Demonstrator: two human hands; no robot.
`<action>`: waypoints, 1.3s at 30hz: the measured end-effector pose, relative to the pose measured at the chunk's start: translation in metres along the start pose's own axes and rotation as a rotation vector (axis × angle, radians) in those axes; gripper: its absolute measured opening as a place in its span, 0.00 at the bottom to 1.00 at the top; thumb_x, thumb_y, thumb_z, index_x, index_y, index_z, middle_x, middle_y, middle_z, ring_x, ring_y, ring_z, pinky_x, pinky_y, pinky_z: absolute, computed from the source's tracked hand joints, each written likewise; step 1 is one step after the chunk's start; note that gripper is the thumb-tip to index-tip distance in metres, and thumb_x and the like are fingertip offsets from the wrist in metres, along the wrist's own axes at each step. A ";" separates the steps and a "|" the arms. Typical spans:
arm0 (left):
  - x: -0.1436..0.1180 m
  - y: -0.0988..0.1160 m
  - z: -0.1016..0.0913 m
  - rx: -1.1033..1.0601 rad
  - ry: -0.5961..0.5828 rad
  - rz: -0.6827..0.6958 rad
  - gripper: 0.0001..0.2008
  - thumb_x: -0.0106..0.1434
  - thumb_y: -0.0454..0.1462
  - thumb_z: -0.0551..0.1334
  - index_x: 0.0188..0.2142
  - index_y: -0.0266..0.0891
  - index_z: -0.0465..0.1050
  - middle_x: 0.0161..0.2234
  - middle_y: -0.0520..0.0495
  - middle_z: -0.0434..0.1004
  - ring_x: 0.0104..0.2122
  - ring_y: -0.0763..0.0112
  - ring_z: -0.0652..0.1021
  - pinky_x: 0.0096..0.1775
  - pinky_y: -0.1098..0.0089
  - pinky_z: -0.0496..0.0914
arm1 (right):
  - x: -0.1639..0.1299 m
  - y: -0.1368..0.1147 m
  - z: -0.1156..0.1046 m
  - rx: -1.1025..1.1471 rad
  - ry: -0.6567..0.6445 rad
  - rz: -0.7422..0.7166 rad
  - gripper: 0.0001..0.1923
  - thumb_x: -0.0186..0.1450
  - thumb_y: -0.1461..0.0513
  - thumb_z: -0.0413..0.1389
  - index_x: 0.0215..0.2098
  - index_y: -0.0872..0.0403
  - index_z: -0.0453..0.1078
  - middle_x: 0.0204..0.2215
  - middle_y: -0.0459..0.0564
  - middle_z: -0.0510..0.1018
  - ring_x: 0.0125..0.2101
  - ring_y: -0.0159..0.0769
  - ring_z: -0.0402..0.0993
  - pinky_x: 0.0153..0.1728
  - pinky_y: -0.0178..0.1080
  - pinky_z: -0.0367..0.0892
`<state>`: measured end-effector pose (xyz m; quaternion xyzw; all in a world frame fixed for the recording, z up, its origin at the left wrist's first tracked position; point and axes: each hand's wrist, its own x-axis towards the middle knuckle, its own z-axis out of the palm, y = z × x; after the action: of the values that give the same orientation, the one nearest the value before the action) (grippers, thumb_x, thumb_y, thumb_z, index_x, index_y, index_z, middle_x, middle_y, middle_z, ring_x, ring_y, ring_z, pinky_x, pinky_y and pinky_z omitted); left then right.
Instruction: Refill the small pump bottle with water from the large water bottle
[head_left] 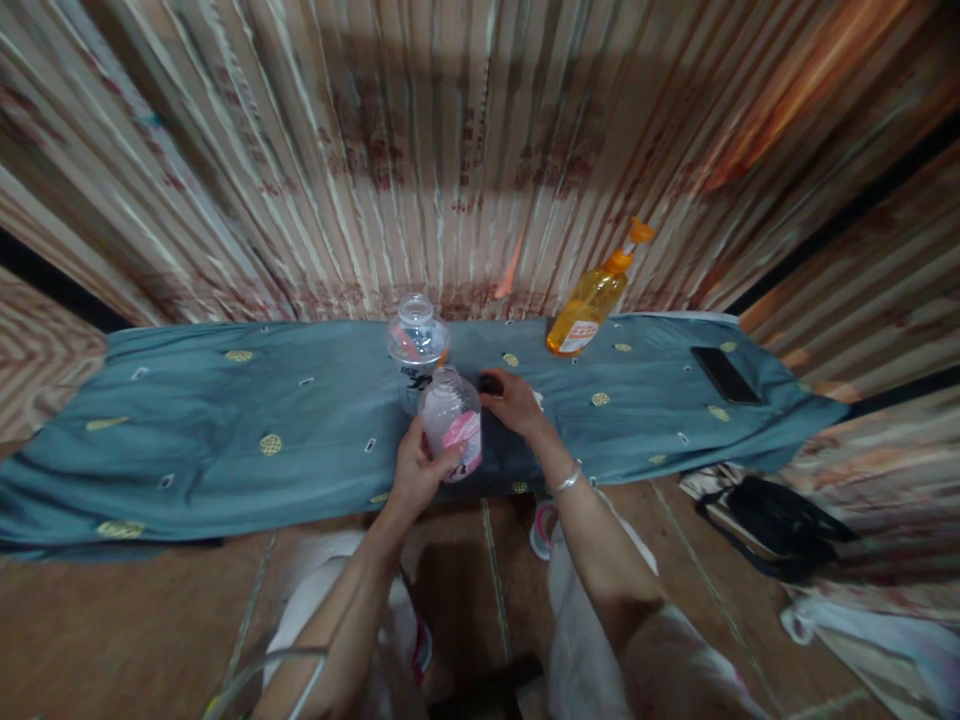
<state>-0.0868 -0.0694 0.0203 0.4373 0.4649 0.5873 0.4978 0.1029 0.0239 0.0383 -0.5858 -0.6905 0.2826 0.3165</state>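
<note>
Both bare forearms reach forward from the near edge toward the middle of the scene, and they come closer together as they go far. The left hand [416,472] is raised with the thumb on the right side, and its fingers [442,462] are curled in a grip. The right hand [516,402] is a little farther, palm down, fingers bent to the left, with a bracelet on its wrist.

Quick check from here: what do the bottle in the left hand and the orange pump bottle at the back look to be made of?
The bottle with the pink label, gripped by the left hand, looks like thin clear plastic: see-through wall, soft glare. The orange pump bottle seems translucent plastic too, glossy, amber all through, with an opaque orange pump head. The right hand rests on a small dark object, too blurred to judge.
</note>
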 end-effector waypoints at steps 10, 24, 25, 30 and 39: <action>-0.002 0.020 -0.024 -0.069 0.158 -0.017 0.25 0.41 0.43 0.80 0.39 0.42 0.80 0.37 0.47 0.87 0.36 0.59 0.83 0.42 0.63 0.78 | -0.012 -0.012 0.044 -0.345 -0.206 -0.149 0.14 0.72 0.64 0.63 0.55 0.57 0.78 0.57 0.63 0.84 0.58 0.49 0.81 0.62 0.48 0.71; -0.003 0.016 -0.009 -0.104 0.165 -0.026 0.29 0.40 0.43 0.79 0.42 0.41 0.78 0.40 0.46 0.87 0.38 0.59 0.83 0.44 0.62 0.77 | 0.006 0.014 0.024 -0.048 -0.076 -0.154 0.33 0.68 0.58 0.68 0.69 0.53 0.71 0.65 0.64 0.79 0.66 0.54 0.76 0.69 0.58 0.68; -0.004 0.016 -0.009 -0.103 0.166 -0.023 0.28 0.40 0.43 0.79 0.42 0.41 0.78 0.39 0.46 0.86 0.38 0.59 0.83 0.43 0.63 0.77 | 0.011 0.012 0.025 0.034 -0.073 -0.147 0.37 0.66 0.57 0.70 0.70 0.52 0.69 0.66 0.63 0.78 0.66 0.54 0.76 0.69 0.58 0.68; -0.007 0.020 -0.011 -0.120 0.194 -0.031 0.28 0.41 0.42 0.79 0.42 0.41 0.77 0.38 0.47 0.85 0.37 0.60 0.83 0.42 0.63 0.77 | 0.030 0.002 0.041 0.354 -0.125 -0.144 0.53 0.53 0.54 0.79 0.73 0.50 0.66 0.69 0.60 0.75 0.70 0.55 0.72 0.73 0.57 0.64; -0.009 0.024 -0.003 -0.142 0.197 0.013 0.26 0.41 0.43 0.81 0.41 0.41 0.79 0.40 0.46 0.87 0.39 0.59 0.84 0.46 0.62 0.78 | 0.024 0.005 0.016 0.659 -0.073 -0.031 0.46 0.49 0.46 0.79 0.62 0.51 0.76 0.64 0.61 0.80 0.67 0.55 0.75 0.72 0.58 0.65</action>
<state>-0.0933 -0.0801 0.0427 0.3441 0.4659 0.6620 0.4757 0.0907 0.0479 0.0266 -0.4306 -0.5816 0.5069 0.4683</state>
